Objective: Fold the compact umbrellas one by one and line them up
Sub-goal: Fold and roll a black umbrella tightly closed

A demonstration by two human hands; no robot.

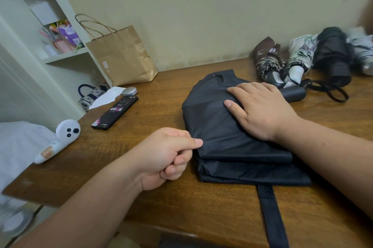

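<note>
A dark navy compact umbrella (pixel 218 132) lies flat on the wooden table (pixel 141 197), its canopy folded in layers and its strap (pixel 270 213) hanging toward the near edge. My right hand (pixel 262 108) presses flat on the fabric, fingers straight. My left hand (pixel 167 157) pinches the canopy's left edge between thumb and curled fingers. The black handle (pixel 292 94) sticks out behind my right hand. Several folded umbrellas lie at the back right: a brown patterned one (pixel 266 58), a white floral one (pixel 300 56), a black one (pixel 333 54) and a silver one (pixel 363 50).
A brown paper bag (pixel 121 56) stands against the wall at the back left. A black phone (pixel 115 112), a small grey round object (pixel 129 91) and a white ghost-shaped toy (pixel 58 138) lie on the table's left side. White shelves (pixel 60 46) rise at the left.
</note>
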